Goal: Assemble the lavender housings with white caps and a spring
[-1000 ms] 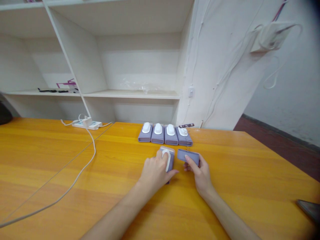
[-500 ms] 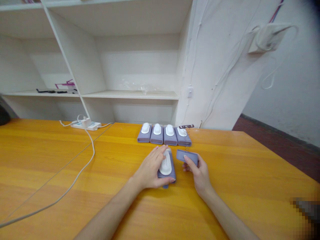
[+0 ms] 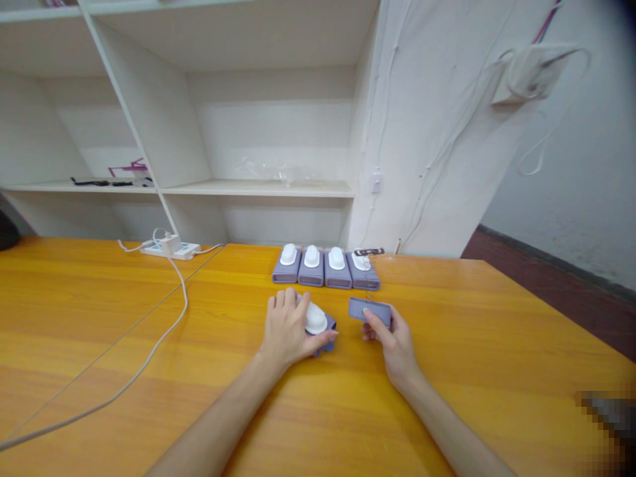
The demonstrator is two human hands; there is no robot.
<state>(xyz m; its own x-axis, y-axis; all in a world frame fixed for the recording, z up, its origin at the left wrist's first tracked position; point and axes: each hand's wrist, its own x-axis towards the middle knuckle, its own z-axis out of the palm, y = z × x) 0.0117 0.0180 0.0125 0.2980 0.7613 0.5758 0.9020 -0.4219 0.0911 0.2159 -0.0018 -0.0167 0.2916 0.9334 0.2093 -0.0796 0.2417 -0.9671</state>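
My left hand (image 3: pixel 285 331) is closed around a purple block with a raised white oval top (image 3: pixel 315 319), which lies tilted on the table. Fingers cover its far left side, and the thumb presses its near end. In my right hand (image 3: pixel 395 341) is a small flat purple rectangular piece (image 3: pixel 370 311), pinched between thumb and fingers. Thin coiled wires (image 3: pixel 368 285) rise from behind this piece toward a dark strip with light marks (image 3: pixel 369 252). How they join is too fine to make out.
Several similar purple blocks with white tops (image 3: pixel 311 265) stand in a row behind my hands. A power strip (image 3: pixel 171 248) with a white cable (image 3: pixel 171 338) lies to the left on the wooden table (image 3: pixel 318 424). White shelves (image 3: pixel 258 189) rise behind.
My left hand has turned the purple block counter-clockwise and shifted it slightly left, its fingers now curled round it. My right hand and its purple piece stay nearly still.
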